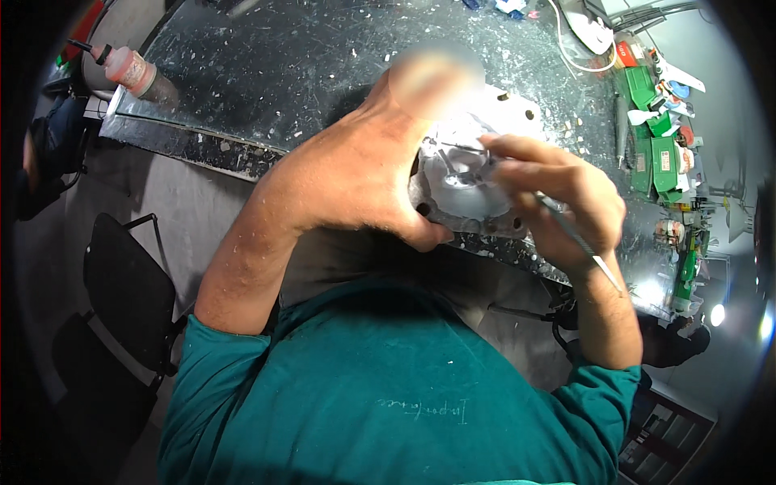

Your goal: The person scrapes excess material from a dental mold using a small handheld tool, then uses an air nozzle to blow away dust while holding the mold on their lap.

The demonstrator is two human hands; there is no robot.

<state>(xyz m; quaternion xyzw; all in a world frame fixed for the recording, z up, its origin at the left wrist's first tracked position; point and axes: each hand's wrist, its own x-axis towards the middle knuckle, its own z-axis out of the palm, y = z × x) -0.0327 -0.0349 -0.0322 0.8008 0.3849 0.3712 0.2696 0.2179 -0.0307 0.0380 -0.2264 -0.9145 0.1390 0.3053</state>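
Two bare hands work over a pale metal mould [465,200] at the near edge of a dark, scuffed workbench [250,77]. The mould has a whitish, hollowed middle and dark round holes near its rim, and it lies between the hands under a strong light. The left hand [376,162] is spread wide around the mould's left side and holds it, its thumb at the near edge and its fingers reaching toward the far left corner. A blur covers that corner, so I cannot tell exactly where those fingertips end. The right hand [566,190] is narrowed on a slim metal tool [578,236], pinching it between thumb and fingers. The tool's handle slants back past the wrist, while its thin front end reaches over the mould's hollow; glare hides whether the tip touches the surface.

White specks and scratches cover the bench top. Well apart from the hands, a pinkish bottle [131,71] with a dark nozzle stands by the bench's left end. Along the right side are green boxes [641,87], a pink-and-white dental model [669,232] and a white cable [568,58]. A black chair [129,271] stands on the grey floor at the left.
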